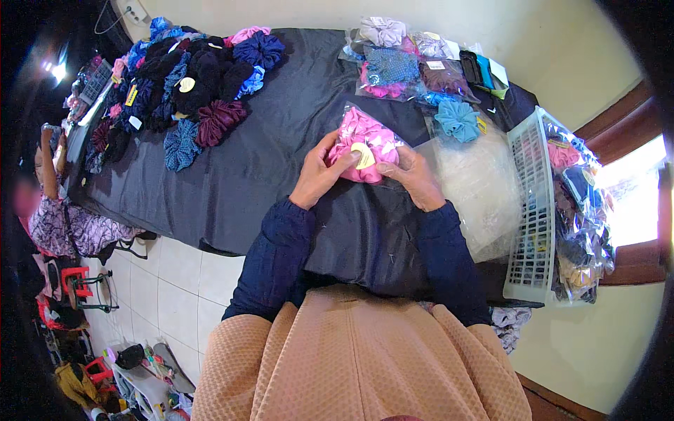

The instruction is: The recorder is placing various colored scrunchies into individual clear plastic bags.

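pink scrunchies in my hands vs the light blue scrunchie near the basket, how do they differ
The pink scrunchies sit inside a clear bag, held by the left hand and right hand; the light blue scrunchie lies loose and untouched. The pink scrunchies are a bunched cluster with a pale round tag on top; the light blue scrunchie is a single ruffled ring. Both are gathered fabric resting over the dark cloth.

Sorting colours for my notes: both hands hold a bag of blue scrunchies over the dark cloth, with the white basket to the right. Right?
Not quite: the scrunchies are pink, not blue, as the head view shows. Both the left hand and right hand hold them over the dark cloth, basket to the right.
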`<state>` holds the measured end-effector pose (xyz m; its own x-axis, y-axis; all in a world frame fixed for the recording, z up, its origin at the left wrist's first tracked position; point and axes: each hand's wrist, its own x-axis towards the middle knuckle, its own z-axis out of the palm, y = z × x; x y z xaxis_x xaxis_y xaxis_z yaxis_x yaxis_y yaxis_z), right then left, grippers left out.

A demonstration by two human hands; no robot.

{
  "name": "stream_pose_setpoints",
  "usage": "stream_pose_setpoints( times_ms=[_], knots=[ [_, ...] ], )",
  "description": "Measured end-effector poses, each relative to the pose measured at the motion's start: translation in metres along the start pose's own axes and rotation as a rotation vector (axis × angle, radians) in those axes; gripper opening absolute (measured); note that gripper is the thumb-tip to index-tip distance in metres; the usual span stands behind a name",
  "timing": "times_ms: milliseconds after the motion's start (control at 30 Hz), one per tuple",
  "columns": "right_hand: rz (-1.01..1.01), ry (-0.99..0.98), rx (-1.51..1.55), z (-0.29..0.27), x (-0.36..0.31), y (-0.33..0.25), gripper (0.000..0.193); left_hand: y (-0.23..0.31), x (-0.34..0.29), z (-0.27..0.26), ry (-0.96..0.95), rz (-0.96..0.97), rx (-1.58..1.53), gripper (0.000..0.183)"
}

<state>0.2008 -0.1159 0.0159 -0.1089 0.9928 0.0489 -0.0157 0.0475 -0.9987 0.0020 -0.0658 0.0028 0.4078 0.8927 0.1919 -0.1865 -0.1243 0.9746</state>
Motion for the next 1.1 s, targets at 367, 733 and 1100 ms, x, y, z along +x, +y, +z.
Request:
stream_pose_setpoints(
  times_ms=[367, 733, 1100],
  knots=[
    [-0.027, 0.080, 0.194, 0.008, 0.000, 0.005, 0.047, -0.005, -0.001, 0.005, 0.000, 0.030, 0.025, 0.050],
    [-0.028, 0.067, 0.129, 0.007, 0.000, 0.004, 0.044, -0.006, -0.001, 0.009, -0.013, 0.066, 0.121, 0.051],
    [-0.006, 0.128, 0.276, 0.002, 0.003, 0.011, 0.040, -0.007, 0.002, 0.005, 0.012, -0.085, -0.130, 0.042]
  ],
)
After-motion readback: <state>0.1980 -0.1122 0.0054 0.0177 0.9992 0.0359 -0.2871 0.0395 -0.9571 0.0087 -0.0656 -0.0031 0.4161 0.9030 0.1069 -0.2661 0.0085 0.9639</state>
